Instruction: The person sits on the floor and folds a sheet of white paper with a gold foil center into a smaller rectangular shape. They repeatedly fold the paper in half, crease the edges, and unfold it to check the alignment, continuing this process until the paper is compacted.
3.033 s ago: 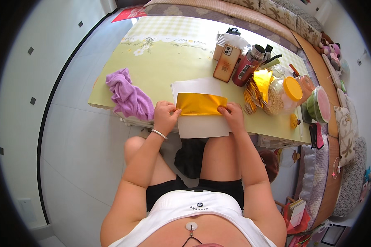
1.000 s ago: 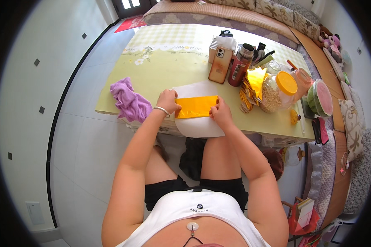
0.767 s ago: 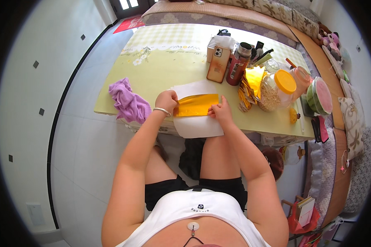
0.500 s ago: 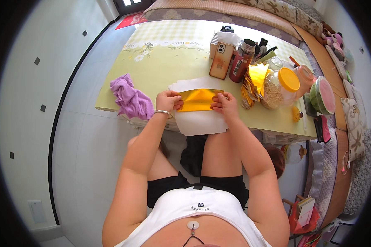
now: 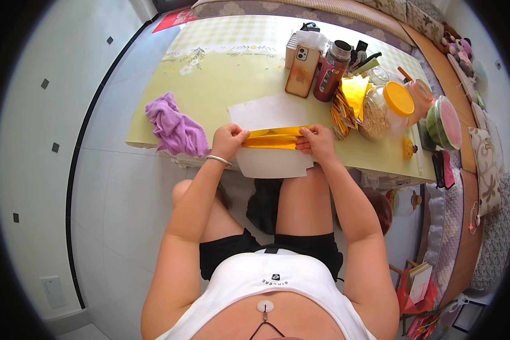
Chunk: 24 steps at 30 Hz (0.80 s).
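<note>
A strip of shiny gold foil paper (image 5: 273, 137) is stretched sideways between my hands at the table's near edge. My left hand (image 5: 228, 140) pinches its left end, and my right hand (image 5: 319, 141) grips the right end with thumb on top. A fold line runs lengthwise along the strip, so its upper and lower parts catch the light differently. Beneath it lie white paper sheets (image 5: 275, 164), which stick out on the far side and hang slightly over the near edge. A bunch of folded gold papers (image 5: 345, 105) stands to the right of my right hand.
A crumpled purple cloth (image 5: 178, 129) lies left on the table (image 5: 221, 85). Behind the papers stand a phone (image 5: 302, 73) and a dark red bottle (image 5: 330, 76). To the right are a yellow-lidded jar (image 5: 376, 118), a small yellow figure (image 5: 408, 148) and a cut watermelon (image 5: 434, 127).
The gold foil paper, flat and wider before, now looks narrower and creased lengthwise. My right hand has shifted slightly right. The whole view has tilted a little, moving the table up.
</note>
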{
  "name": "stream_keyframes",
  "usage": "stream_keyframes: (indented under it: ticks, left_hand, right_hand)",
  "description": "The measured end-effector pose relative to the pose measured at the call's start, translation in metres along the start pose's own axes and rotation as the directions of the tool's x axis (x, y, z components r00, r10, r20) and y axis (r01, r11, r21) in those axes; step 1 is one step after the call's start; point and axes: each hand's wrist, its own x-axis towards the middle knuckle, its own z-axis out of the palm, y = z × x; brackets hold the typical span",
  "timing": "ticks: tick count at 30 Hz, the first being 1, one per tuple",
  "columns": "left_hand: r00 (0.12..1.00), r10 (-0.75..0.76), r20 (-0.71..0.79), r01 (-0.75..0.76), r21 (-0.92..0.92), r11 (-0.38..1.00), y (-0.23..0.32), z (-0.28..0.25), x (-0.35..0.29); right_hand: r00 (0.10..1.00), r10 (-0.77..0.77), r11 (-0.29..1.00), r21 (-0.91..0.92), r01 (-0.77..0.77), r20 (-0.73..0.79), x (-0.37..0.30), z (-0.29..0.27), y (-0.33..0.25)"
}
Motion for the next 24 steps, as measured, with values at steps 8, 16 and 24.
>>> stream_keyframes:
  ticks: [8,16,24]
  left_hand:
    - [0.964,0.243,0.106,-0.264,0.295,0.918,0.013,0.0,-0.01]
    - [0.906,0.389,-0.169,-0.315,0.344,0.884,0.025,0.008,-0.013]
    - [0.967,-0.255,-0.017,0.211,-0.514,0.832,0.028,0.006,-0.008]
  right_hand:
    - [0.994,-0.107,0.985,-0.137,0.101,-0.035,-0.012,-0.01,0.015]
    - [0.986,-0.137,0.99,-0.041,0.134,-0.098,-0.001,0.004,-0.003]
    - [0.983,-0.174,0.985,-0.001,0.174,-0.066,0.009,0.002,0.012]
